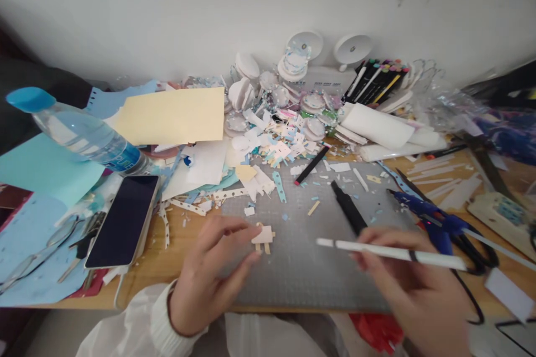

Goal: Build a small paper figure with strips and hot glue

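Observation:
A small pale paper cutout (pixel 263 235) with short strips sticking out like legs lies on the grey cutting mat (pixel 288 284). My left hand (pixel 218 268) is beside it, thumb and fingers apart, the index fingertip touching its left edge. In my right hand (pixel 412 284) is a slim white marker pen (pixel 389 251), held nearly level with its end pointing left over the mat. Just behind that hand lies a black utility knife (pixel 348 207). A black pen with a red end (pixel 312 165) rests farther back on the mat.
Paper scraps and decorated white discs (pixel 288 134) heap against the wall. On the left are a water bottle (pixel 87 134), a phone (pixel 123 223) and yellow card (pixel 176 116). On the right are a blue glue gun (pixel 431 215), a marker set (pixel 377 81) and a white roll (pixel 377 125).

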A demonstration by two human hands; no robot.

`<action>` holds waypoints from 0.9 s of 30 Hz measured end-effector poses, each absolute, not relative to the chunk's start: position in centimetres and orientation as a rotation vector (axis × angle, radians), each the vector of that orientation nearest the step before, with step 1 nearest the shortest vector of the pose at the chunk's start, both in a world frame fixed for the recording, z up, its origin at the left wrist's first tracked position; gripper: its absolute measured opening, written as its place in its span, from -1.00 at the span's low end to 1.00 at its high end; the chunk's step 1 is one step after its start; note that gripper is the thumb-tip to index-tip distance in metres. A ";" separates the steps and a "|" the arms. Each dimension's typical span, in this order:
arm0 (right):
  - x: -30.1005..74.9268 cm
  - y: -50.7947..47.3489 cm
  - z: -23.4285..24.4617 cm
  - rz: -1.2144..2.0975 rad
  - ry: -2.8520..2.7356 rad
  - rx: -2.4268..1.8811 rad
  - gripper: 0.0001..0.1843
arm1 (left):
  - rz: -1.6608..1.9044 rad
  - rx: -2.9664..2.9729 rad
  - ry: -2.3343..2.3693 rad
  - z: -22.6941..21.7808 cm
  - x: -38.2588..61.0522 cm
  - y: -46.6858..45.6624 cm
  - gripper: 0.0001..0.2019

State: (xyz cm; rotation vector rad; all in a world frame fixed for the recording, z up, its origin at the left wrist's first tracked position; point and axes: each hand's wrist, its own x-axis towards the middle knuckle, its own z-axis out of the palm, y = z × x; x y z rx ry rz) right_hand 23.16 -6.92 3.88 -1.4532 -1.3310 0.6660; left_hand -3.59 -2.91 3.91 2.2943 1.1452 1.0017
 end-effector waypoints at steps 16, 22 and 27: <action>16.0 -4.9 3.2 1.322 -1.125 -0.941 -0.95 | 1.029 2.256 1.037 4.1 -2.5 -2.7 -0.88; 16.1 -4.7 3.5 1.359 -1.326 -0.983 -0.91 | 1.073 2.257 0.977 4.1 -2.5 -2.8 -0.88; 16.1 -4.6 3.5 1.621 -1.312 -0.862 -0.81 | 0.990 2.365 0.850 4.4 -2.6 -2.4 -0.90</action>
